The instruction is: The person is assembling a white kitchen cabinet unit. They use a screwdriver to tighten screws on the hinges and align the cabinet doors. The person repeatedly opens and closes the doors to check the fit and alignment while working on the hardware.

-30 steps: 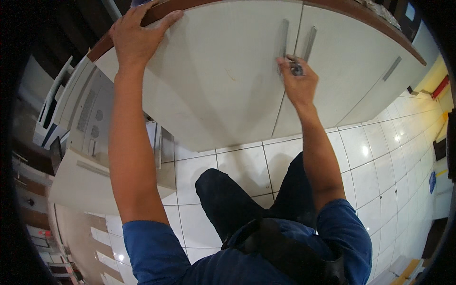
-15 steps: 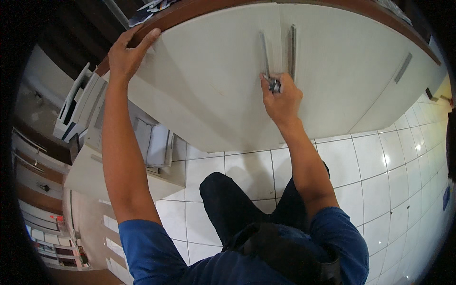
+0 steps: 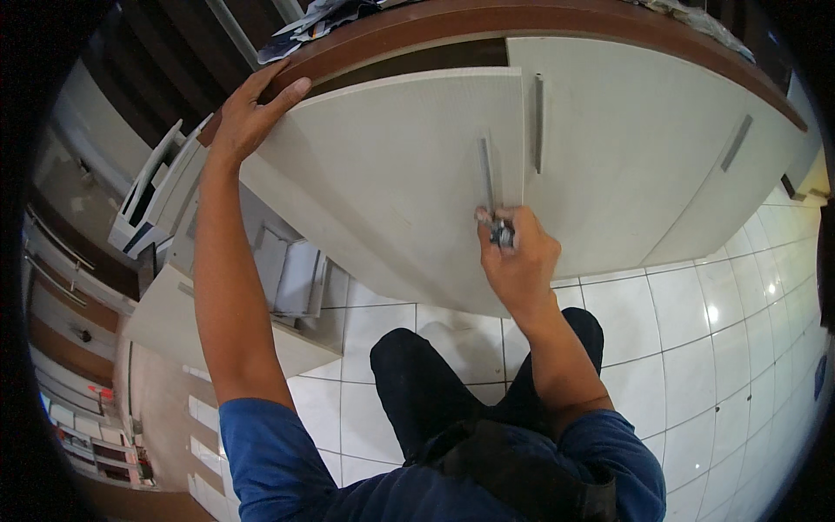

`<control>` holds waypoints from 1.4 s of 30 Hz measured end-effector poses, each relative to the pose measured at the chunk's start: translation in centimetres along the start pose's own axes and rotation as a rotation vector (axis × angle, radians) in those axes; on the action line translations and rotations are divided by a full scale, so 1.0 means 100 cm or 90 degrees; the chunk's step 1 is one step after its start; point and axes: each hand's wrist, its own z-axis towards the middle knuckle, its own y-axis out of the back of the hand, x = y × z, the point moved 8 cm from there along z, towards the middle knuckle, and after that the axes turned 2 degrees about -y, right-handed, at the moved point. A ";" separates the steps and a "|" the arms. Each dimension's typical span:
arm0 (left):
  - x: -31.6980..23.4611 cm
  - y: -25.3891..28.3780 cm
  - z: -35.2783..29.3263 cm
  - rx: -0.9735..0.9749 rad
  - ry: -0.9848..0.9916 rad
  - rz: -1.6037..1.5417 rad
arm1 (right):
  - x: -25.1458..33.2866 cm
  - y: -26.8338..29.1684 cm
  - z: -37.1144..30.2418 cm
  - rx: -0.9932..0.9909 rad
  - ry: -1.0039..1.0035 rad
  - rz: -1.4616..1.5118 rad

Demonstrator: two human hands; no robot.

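Note:
A pale cabinet door (image 3: 391, 174) stands partly open, its top edge swung away from the brown countertop (image 3: 417, 30) and a dark gap showing behind. My right hand (image 3: 522, 261) is closed at the lower end of the door's slim metal handle (image 3: 485, 170). A small shiny grey-and-black metal object (image 3: 502, 233) also shows in that fist; its kind is unclear. At the door's upper left corner, my left hand (image 3: 248, 122) rests against the countertop edge, fingers stretched and thumb apart, lying by the door's top edge.
A second pale door (image 3: 626, 148) with its own handle (image 3: 539, 122) is closed on the right. Papers (image 3: 317, 26) lie on the countertop. On the left stand a white machine (image 3: 156, 191) and an open drawer (image 3: 300, 278). White floor tiles (image 3: 378, 418) lie below.
The left cabinet door has swung out toward me, drawn by my right hand, which moved nearer and lower. A dark gap has appeared under the countertop. My left hand stays at the corner.

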 end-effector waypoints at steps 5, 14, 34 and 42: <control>-0.009 -0.006 0.003 -0.038 0.030 0.018 | -0.033 -0.020 0.029 0.025 -0.042 -0.042; -0.024 -0.012 -0.001 -0.103 -0.034 0.225 | -0.060 -0.049 0.060 0.065 -0.089 -0.080; -0.018 -0.017 0.004 -0.124 -0.033 0.196 | -0.131 0.002 0.042 -0.122 -0.170 0.061; -0.019 -0.018 0.004 -0.161 -0.063 0.273 | -0.115 -0.007 0.062 -0.085 -0.103 0.006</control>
